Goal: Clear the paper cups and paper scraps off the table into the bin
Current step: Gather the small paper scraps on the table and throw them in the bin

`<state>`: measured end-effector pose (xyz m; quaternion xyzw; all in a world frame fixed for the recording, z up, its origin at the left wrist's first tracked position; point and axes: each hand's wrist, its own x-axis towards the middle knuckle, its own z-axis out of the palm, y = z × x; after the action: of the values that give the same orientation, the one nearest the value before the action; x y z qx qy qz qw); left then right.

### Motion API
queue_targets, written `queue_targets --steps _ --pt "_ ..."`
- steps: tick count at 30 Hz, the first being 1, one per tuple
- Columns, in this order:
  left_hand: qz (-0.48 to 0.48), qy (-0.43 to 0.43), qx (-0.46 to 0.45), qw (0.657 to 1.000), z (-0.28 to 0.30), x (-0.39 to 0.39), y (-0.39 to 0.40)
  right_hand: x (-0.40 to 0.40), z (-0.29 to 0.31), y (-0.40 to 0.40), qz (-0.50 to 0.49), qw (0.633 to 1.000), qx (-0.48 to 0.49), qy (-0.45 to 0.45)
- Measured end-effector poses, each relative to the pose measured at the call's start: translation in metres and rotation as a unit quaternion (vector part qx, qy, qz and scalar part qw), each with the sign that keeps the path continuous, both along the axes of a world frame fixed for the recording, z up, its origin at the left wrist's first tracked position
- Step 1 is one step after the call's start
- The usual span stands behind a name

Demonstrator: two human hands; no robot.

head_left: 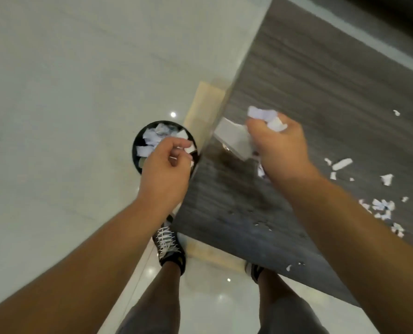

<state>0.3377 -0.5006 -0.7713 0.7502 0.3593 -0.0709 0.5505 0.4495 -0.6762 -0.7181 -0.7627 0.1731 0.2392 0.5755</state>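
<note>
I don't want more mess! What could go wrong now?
The right hand grips a loose bunch of paper over the table, not yet over the bin; bits might drop on the floor. Small scraps near the table's edge could get brushed off.

Grey worktop with a fine streaky wood grain, pale beige legs showing under it. White paper scraps dot its right side, some tinged lilac. Round black bin, white and bluish scraps inside. Glossy off-white floor. Black shoe with white laces, grey shorts. More white paper in the right hand.
</note>
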Motion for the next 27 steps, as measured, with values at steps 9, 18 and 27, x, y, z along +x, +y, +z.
queue_targets --steps 9,18,27 --pt "0.145 0.014 0.029 0.989 -0.042 -0.053 0.138 -0.029 -0.169 0.193 0.373 0.904 -0.200 -0.068" --pt "0.217 0.035 0.010 0.976 -0.092 -0.115 0.175 -0.045 -0.302 0.233 0.526 0.703 -0.472 -0.072" --pt "0.177 0.010 0.004 0.984 -0.115 -0.105 0.158 -0.050 -0.369 0.210 0.514 0.741 -0.416 -0.121"
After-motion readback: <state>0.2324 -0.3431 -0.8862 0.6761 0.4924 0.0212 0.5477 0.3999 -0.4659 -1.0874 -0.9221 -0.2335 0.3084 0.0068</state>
